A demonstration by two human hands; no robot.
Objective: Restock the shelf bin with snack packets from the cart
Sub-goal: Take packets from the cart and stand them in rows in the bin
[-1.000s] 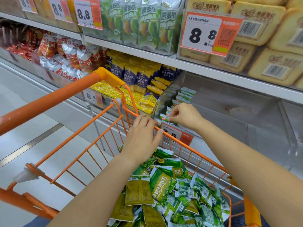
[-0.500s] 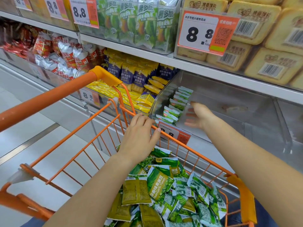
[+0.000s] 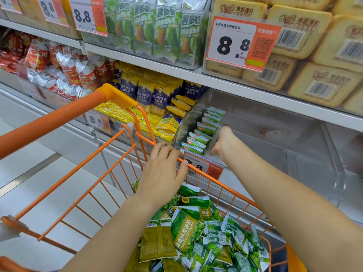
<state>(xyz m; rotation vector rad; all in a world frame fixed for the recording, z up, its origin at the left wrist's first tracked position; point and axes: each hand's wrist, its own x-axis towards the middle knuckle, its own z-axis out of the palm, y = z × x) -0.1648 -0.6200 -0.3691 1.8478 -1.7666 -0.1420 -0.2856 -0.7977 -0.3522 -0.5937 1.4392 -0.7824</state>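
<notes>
This is a shop. Long shelves (image 3: 196, 74) hold clear bins full of snack packets (image 3: 149, 28), and big price tags (image 3: 240, 43) that say 8.8 hang in front. An orange shopping cart (image 3: 59, 114) stands beside the shelves.

The left hand (image 3: 164, 171) grips the orange cart (image 3: 198, 170) rim. The right hand (image 3: 223, 141) reaches into the clear shelf bin (image 3: 255, 122), beside a row of upright green snack packets (image 3: 204, 130).
</notes>
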